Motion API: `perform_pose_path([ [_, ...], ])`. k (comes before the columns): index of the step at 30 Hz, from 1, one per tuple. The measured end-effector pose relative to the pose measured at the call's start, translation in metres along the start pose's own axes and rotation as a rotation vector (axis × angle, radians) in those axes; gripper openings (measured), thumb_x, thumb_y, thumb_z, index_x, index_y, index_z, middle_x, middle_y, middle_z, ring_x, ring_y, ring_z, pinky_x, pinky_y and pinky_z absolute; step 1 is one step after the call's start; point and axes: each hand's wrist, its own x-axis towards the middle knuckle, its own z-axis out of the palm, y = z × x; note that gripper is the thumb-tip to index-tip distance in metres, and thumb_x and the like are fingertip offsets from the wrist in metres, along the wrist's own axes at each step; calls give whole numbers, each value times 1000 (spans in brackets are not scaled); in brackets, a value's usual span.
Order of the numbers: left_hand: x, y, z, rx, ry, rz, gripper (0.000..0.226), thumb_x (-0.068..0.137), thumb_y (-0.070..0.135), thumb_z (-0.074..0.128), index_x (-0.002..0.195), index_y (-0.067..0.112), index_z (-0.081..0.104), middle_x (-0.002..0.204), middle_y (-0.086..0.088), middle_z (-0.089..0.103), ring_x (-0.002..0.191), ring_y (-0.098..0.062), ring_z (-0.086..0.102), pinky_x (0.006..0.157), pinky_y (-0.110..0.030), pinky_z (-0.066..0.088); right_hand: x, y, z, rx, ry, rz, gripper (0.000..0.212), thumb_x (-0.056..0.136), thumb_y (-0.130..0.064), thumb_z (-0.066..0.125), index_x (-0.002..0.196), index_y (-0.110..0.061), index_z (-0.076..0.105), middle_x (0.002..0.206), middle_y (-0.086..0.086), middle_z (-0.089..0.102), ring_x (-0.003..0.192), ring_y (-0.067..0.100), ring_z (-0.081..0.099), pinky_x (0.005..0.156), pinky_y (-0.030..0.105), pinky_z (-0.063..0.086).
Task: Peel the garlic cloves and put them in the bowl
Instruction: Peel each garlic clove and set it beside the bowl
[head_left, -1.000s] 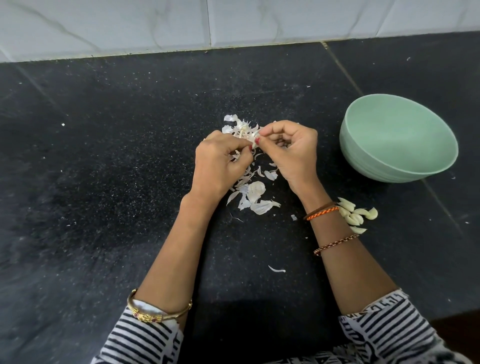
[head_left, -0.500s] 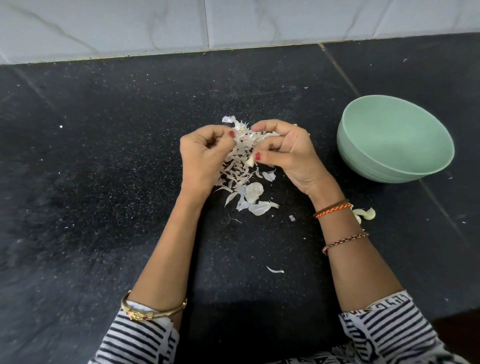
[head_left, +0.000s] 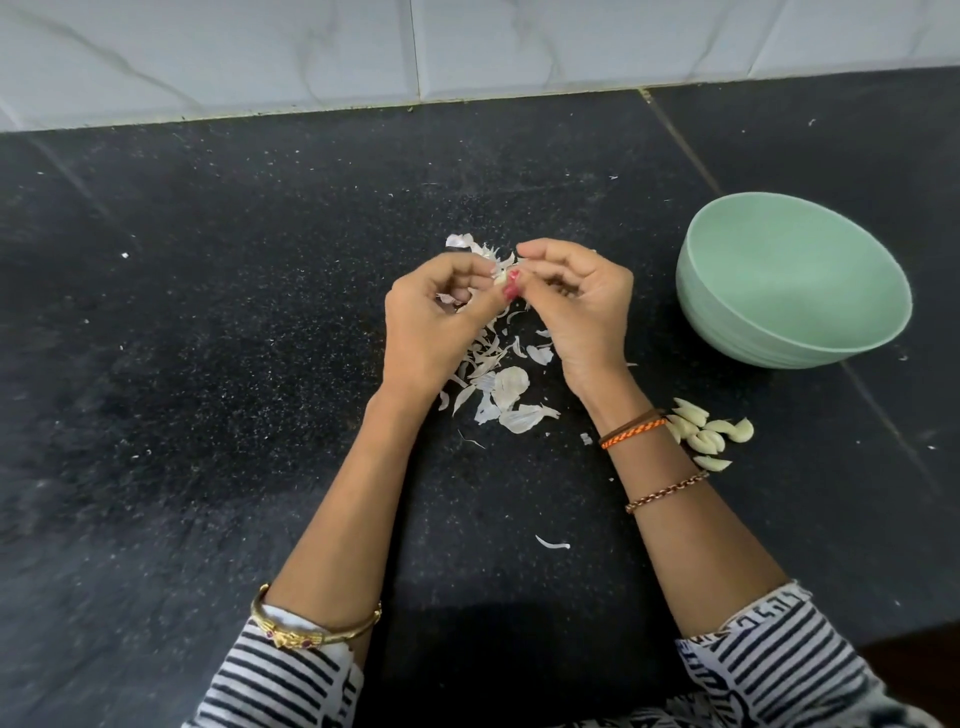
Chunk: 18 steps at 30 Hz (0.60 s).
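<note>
While both hands' fingers pinch 1 small white garlic clove mid-frame, the round green bowl sits right.

Garlic clove — between both hands

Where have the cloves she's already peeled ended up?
The peeled cloves lie in a small pile on the black counter, just right of the right wrist and in front of the green bowl, not inside it.

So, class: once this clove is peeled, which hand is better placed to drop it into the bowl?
Probably the right hand: the bowl sits on its side, while the left hand is farther away.
</note>
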Motion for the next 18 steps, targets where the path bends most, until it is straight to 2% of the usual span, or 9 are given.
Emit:
perform_pose_path([
  [3, 0, 1, 2, -55, 27, 11, 13, 77, 11, 73, 81, 22, 67, 74, 9, 68, 69, -11, 62, 67, -26, 54, -1, -4, 2, 86, -20, 65, 19, 77, 10, 66, 87, -7, 67, 66, -10, 68, 74, 2, 65, 76, 19, 51],
  [6, 0, 7, 3, -249, 63, -56, 13, 78, 0, 68, 78, 13, 68, 67, 10, 69, 65, -2, 62, 64, -16, 49, -1, -10, 5, 322, -54, 242, 21, 81, 13, 58, 82, -8, 63, 61, -8, 67, 65, 0, 63, 66, 13, 48],
  [9, -1, 11, 5, -425, 58, -185, 8, 74, 13, 67, 70, 17, 71, 63, 8, 68, 63, -2, 56, 60, -14, 43, 3, -8, 4, 507, -2, 376, 24, 84, 12, 53, 80, -10, 61, 61, -7, 65, 59, 1, 56, 58, 13, 44],
  [11, 0, 10, 4, -443, 69, -232, 14, 74, 21, 65, 62, 23, 73, 62, 7, 67, 65, -7, 51, 60, -16, 41, 5, -7, 0, 449, 23, 318, 22, 85, 10, 54, 82, -10, 62, 63, -8, 66, 62, 0, 56, 60, 13, 44],
  [14, 2, 8, 4, -425, 105, -231, 28, 85, 14, 62, 59, 22, 70, 60, 8, 64, 59, -7, 45, 55, -17, 39, 3, -5, -1, 193, 15, 110, 15, 86, 3, 57, 90, -8, 66, 68, -10, 67, 68, -3, 61, 67, 13, 47],
  [18, 2, 7, 3, -364, 140, -177, 28, 88, 13, 60, 62, 18, 67, 55, 9, 59, 53, -5, 42, 52, -18, 36, 3, 5, 1, -109, -59, -125, 15, 84, -3, 62, 96, -9, 69, 87, -8, 65, 84, 2, 61, 73, 17, 48],
])
